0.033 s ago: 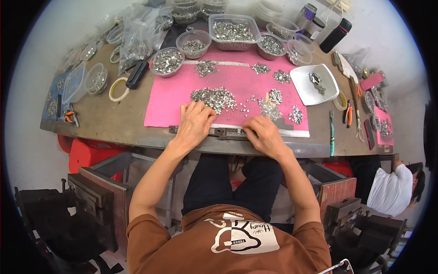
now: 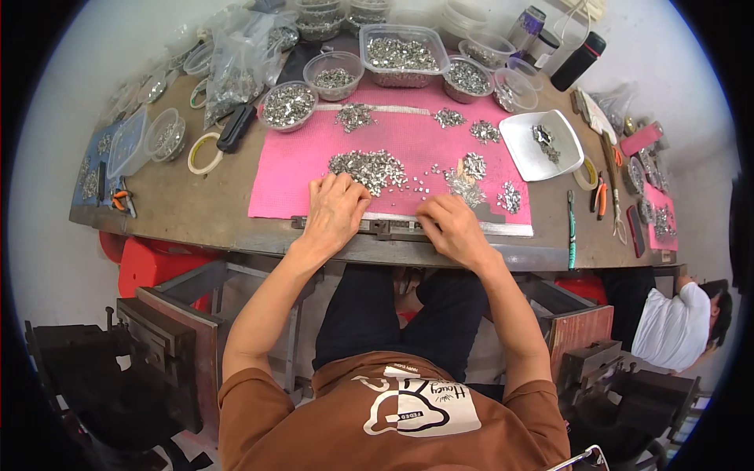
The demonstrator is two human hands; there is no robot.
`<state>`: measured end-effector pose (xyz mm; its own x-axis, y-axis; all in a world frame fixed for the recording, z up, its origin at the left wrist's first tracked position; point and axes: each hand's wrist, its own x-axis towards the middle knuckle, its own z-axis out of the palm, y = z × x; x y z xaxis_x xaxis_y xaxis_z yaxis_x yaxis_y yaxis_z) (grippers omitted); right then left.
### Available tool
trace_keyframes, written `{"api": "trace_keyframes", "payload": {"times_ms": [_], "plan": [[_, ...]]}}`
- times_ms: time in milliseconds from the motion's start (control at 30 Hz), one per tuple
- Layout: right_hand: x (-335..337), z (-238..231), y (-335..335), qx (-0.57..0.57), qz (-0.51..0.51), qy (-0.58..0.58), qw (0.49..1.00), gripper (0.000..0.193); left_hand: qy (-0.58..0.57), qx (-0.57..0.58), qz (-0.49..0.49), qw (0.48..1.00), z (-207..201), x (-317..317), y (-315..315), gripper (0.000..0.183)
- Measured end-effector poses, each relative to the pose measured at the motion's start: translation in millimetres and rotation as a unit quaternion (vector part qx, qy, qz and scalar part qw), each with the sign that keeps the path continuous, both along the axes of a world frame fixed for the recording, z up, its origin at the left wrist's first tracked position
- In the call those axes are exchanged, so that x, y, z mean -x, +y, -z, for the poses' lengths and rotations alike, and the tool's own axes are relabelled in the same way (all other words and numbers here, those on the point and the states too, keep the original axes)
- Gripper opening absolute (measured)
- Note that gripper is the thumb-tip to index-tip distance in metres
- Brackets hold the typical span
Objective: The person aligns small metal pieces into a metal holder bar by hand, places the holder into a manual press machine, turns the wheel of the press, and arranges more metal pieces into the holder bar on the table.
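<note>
Work stays at the front edge of the pink rectangular textured mat. From where I stand nothing has clearly changed: hands and heaps match the instant before, so the same spot is being tended. Along the mat's near edge lies the narrow dark metal bar with a sliding block, bridging the gap between the two hands. The left hand curls over the bar's left part, thumb and forefinger close together beside the large heap of small silver metal pieces on the mat's middle. The right hand bends its fingers in at the bar's right part, tips near each other. Whether either hand pinches a piece, I can't tell; the fingers hide it.
</note>
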<state>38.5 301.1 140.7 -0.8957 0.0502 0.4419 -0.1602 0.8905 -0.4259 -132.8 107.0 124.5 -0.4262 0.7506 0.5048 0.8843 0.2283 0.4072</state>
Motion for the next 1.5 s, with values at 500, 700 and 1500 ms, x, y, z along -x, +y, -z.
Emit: {"api": "trace_keyframes", "payload": {"times_ms": [500, 700, 1500], "plan": [[42.3, 4.3, 2.3, -0.007, -0.036, -0.005, 0.999, 0.009, 0.013, 0.027, -0.003, 1.000, -3.0, 0.6, -1.4, 0.007], [49.3, 8.9, -3.4, -0.028, -0.029, -0.026, 0.999, 0.007, 0.006, 0.049, -0.007, 0.999, -1.8, 0.2, 2.1, 0.006], [-21.4, 12.2, -4.1, 0.007, 0.029, 0.080, 0.996, 0.019, -0.054, -0.073, 0.158, 0.983, 6.0, -58.4, 39.6, 0.016]]}}
